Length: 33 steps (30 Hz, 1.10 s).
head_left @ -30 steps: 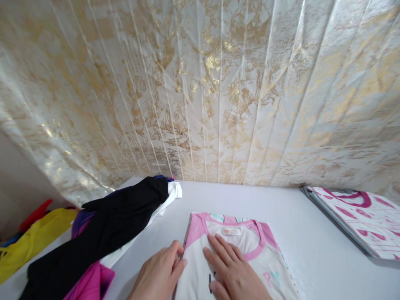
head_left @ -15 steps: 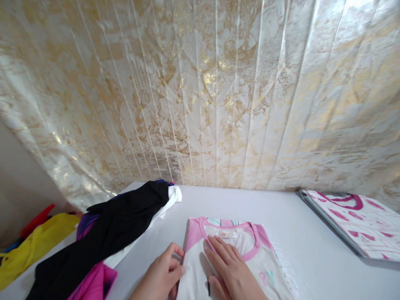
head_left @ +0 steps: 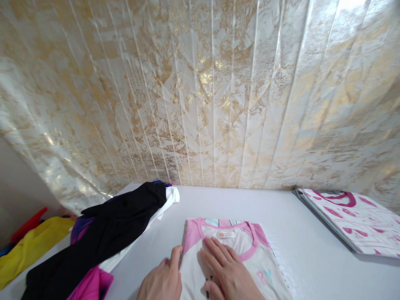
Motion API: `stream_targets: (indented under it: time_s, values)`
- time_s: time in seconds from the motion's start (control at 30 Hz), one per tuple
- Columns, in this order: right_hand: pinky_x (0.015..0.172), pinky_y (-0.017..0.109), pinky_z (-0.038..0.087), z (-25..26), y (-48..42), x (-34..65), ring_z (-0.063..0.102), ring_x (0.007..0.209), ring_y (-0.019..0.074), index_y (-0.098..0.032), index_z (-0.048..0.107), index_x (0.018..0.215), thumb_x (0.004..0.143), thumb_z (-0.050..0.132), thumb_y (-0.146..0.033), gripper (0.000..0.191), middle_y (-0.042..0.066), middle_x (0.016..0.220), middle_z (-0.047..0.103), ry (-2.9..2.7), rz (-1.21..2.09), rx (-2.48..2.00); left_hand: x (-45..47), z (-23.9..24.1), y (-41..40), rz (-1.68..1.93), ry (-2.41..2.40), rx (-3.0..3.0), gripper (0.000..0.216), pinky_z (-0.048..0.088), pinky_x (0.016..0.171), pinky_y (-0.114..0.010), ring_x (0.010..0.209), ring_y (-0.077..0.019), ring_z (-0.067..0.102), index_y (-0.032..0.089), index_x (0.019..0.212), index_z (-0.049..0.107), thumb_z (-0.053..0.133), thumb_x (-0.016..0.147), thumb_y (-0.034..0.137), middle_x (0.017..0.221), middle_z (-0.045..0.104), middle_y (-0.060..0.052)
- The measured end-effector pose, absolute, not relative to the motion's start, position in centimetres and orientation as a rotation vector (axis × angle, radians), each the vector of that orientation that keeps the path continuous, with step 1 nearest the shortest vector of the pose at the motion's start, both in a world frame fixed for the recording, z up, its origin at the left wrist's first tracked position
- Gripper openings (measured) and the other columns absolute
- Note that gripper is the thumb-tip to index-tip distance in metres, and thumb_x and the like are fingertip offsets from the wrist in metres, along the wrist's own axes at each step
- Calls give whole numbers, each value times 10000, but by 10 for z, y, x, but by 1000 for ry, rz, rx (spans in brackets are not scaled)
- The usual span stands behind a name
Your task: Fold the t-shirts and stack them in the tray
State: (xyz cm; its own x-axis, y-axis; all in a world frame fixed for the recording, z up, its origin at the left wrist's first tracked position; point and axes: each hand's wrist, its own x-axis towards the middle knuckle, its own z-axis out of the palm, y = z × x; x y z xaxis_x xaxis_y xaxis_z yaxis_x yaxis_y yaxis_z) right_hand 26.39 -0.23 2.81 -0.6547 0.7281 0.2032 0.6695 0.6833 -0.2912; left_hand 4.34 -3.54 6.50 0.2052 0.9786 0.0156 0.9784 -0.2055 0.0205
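A folded white T-shirt (head_left: 195, 266) with pink shoulders and a pink neckband lies front up on the table, its collar away from me. Small letters are printed on its chest, partly hidden under my right hand (head_left: 233, 266). That hand rests flat on the shirt just below the collar, fingers stretched out. At the shirt's left edge is my left hand (head_left: 165, 273), its index finger extended along the side fold and its other fingers curled and partly hidden. It does not appear to grip the cloth.
To the left lies a heap of loose clothes, with a black garment (head_left: 103, 233) on top, a magenta one (head_left: 93, 285) and a yellow one (head_left: 34, 246). A folded stack with a pink-patterned shirt (head_left: 365, 225) sits at the right. A shiny gold-patterned sheet (head_left: 200, 104) hangs behind the white table (head_left: 243, 202).
My left hand has turned and its index finger has straightened along the shirt's edge. My right hand stays flat on the shirt. The whole view has shifted slightly.
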Motion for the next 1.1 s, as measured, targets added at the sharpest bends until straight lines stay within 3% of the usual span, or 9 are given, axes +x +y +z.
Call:
stream_targets:
  time_s: [0.13,0.23,0.37,0.43,0.53,0.67,0.77,0.97,1.1]
  values:
    - [1108,438,339,23,-2,261,319,1397,293,-223,422,1435,896,533,-455,597,81,1536,301,-2615,263,-1029,44,46,-26,435,1686,3030,552,415,961,-301,1254,-216,511,179,1415,385,422,864,168,1407,514,-92]
    - [1099,452,352,28,-3,263,332,1389,308,-163,433,1429,906,504,-421,587,124,1525,316,-2634,315,-1044,39,22,-19,548,1503,3288,586,393,971,-288,1282,-212,482,160,1440,366,478,903,366,1417,502,-88]
    - [1090,438,365,49,-1,289,369,1371,296,-130,463,1399,818,507,-200,587,150,1504,375,-2521,355,-1244,29,4,-14,562,1580,3270,735,375,982,-326,1281,-256,484,153,1488,294,492,891,534,1414,497,-115]
    - [1055,401,399,65,3,316,460,1307,258,-157,509,1347,816,450,-154,534,141,1428,489,-2354,330,-1405,33,10,-10,552,1595,3204,740,353,1007,-356,1319,-284,439,162,1498,274,500,890,520,1451,444,-129]
    - [851,332,490,89,9,363,647,999,221,-189,618,1103,894,349,-208,341,112,1089,692,-2104,358,-1708,62,34,-1,464,1453,3091,698,325,1045,-399,1383,-299,333,139,1489,285,515,893,421,1514,334,-143]
    - [598,274,408,101,6,398,635,669,195,-217,583,748,905,358,-259,277,37,701,689,-1961,531,-2056,139,72,24,398,1128,2871,538,307,1071,-395,1382,-251,310,187,1419,399,485,888,194,1517,362,-79]
    - [581,263,352,90,-6,398,625,646,184,-218,556,677,901,388,-279,287,29,676,689,-1934,580,-2163,195,84,53,483,913,2740,423,361,1009,-340,1202,-195,468,205,1294,519,427,902,72,1323,559,-47]
    - [592,253,342,67,-26,390,632,686,187,-216,605,724,848,470,-340,220,35,739,714,-1848,694,-2192,238,71,104,411,677,2754,265,378,898,-323,1089,-176,516,246,962,679,538,871,41,1058,682,19]
    - [564,241,314,66,-26,387,587,652,166,-208,584,684,789,505,-325,176,25,710,696,-1850,807,-2217,235,63,110,454,673,2742,190,357,900,-332,1091,-181,495,244,991,663,558,913,107,1062,668,18]
